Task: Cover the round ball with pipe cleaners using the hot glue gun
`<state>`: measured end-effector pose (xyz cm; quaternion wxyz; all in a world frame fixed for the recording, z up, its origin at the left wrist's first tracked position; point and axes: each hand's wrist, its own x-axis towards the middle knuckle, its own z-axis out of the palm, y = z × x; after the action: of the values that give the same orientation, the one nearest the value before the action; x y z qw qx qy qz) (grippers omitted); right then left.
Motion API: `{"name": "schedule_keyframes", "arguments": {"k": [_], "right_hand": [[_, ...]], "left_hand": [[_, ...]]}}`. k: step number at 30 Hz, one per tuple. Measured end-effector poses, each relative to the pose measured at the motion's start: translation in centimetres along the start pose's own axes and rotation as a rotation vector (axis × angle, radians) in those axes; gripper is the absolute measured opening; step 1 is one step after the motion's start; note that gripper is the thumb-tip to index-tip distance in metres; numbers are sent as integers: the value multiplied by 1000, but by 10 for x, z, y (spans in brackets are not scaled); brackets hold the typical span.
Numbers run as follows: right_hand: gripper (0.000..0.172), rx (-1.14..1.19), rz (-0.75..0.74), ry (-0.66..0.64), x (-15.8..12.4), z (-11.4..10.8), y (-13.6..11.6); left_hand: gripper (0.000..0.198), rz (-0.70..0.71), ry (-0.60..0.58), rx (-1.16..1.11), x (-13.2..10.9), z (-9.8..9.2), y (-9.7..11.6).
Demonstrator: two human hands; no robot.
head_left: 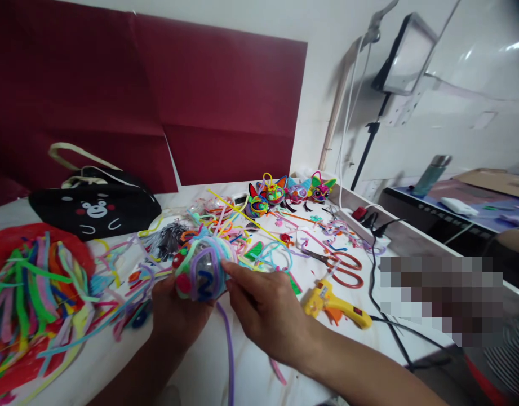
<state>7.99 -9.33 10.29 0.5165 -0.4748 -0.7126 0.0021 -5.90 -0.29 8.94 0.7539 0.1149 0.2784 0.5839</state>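
Note:
A clear ball wrapped in coloured pipe cleaners rests in my left hand, whose fingers curl around it from below. A dark blue zigzag and a purple loop show on its near side, with red pieces at its left. My right hand is closed at the ball's right side, index finger pressing there on a purple pipe cleaner. That strip's loose tail hangs down below the ball toward the table's near edge. The tips of my right thumb and several fingers are partly hidden.
Right of my hands lie a yellow glue gun and orange-handled scissors. Several finished pipe-cleaner balls stand at the back. A red tray of pipe cleaners and a black bag are left. A power strip with cords runs along the right.

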Motion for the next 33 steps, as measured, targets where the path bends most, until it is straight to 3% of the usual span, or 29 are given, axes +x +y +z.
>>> {"name": "schedule_keyframes", "arguments": {"k": [6, 13, 21, 33], "right_hand": [[37, -162, -103, 62, -3, 14, 3], [29, -391, -282, 189, -9, 27, 11], [26, -154, -109, 220, -8, 30, 8], [33, -146, -52, 239, -18, 45, 17]], "left_hand": [[19, 21, 68, 22, -4, 5, -2], [23, 18, 123, 31, -3, 5, -4], [22, 26, 103, 65, -2, 4, -4], [18, -25, 70, 135, -3, 4, -8]]}}
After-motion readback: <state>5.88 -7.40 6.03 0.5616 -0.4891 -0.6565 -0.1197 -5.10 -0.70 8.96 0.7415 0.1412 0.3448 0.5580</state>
